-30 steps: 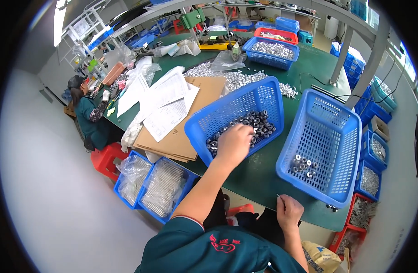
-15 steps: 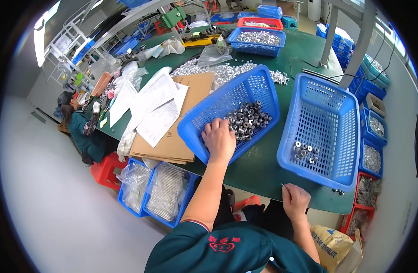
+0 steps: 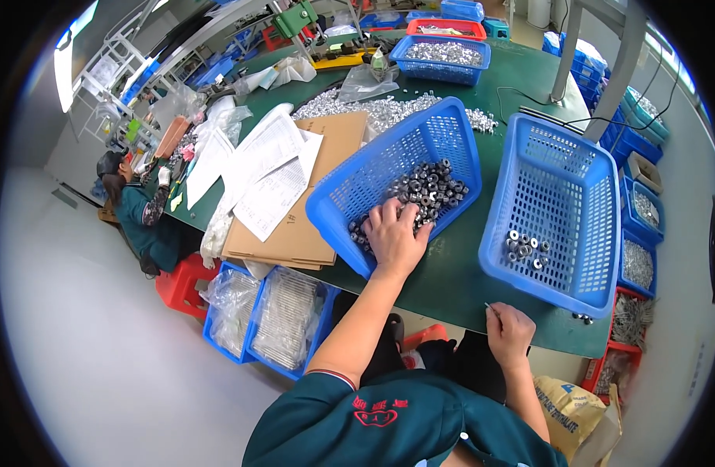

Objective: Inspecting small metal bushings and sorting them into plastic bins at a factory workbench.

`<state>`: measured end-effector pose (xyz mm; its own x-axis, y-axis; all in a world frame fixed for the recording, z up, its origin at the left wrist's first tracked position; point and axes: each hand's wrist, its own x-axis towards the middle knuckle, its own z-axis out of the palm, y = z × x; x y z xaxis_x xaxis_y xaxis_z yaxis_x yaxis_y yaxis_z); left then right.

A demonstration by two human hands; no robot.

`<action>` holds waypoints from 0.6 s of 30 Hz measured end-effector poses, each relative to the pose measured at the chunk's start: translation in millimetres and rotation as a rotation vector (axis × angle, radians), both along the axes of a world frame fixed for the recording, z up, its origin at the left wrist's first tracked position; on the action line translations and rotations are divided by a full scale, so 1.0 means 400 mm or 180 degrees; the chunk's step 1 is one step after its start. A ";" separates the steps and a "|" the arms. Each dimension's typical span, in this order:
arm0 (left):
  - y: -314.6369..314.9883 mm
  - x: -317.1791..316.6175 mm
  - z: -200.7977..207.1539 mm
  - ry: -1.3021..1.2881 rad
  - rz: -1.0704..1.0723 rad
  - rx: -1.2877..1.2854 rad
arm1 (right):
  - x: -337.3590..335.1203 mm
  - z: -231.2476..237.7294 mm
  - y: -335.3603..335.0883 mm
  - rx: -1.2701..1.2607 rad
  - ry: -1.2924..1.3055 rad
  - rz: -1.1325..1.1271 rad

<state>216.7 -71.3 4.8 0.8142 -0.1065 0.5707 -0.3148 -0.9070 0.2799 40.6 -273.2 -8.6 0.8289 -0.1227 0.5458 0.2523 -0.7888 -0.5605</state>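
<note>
My left hand (image 3: pixel 399 238) is inside a tilted blue plastic basket (image 3: pixel 343 191), palm down with its fingers spread over a heap of small, dark, shiny metal rings (image 3: pixel 437 189). Its fingertips touch the heap, and some rings lie on both sides of the hand. At the table's front edge my right hand (image 3: pixel 511 331) is closed in a pinch. A thin, pale metal rod (image 3: pixel 489 307) sticks out from between its thumb and forefinger; the rest is hidden in the fist. A second blue basket (image 3: pixel 564 286), to the right, holds several similar rings (image 3: pixel 524 247).
Cardboard sheets (image 3: pixel 291 233) and printed papers (image 3: pixel 268 206) lie left of the tilted basket. Behind it spread loose silvery parts (image 3: pixel 330 109). A few rings sit under the right basket's near edge. A person (image 3: pixel 147 214) works at the table's far left.
My left hand has moved slightly right within the tilted basket, and rings now lie to its left too. My right hand keeps its pinch in nearly the same place.
</note>
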 end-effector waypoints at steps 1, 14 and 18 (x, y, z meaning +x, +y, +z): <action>0.002 -0.001 0.001 0.0055 -0.0070 -0.0026 | 0.000 0.001 0.000 0.0010 -0.0013 -0.0005; -0.006 -0.051 -0.006 -0.0179 -0.0913 0.0084 | 0.004 -0.002 0.005 -0.0057 -0.0015 -0.0040; -0.009 -0.052 -0.039 -0.0496 -0.1146 0.0192 | 0.002 0.001 0.010 -0.0026 -0.0055 -0.0038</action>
<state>196.0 -75.0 -10.8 0.6229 -0.4064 0.6684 -0.6501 -0.7443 0.1533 41.4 -269.4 -8.0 0.8178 -0.1280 0.5611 0.2525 -0.7963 -0.5497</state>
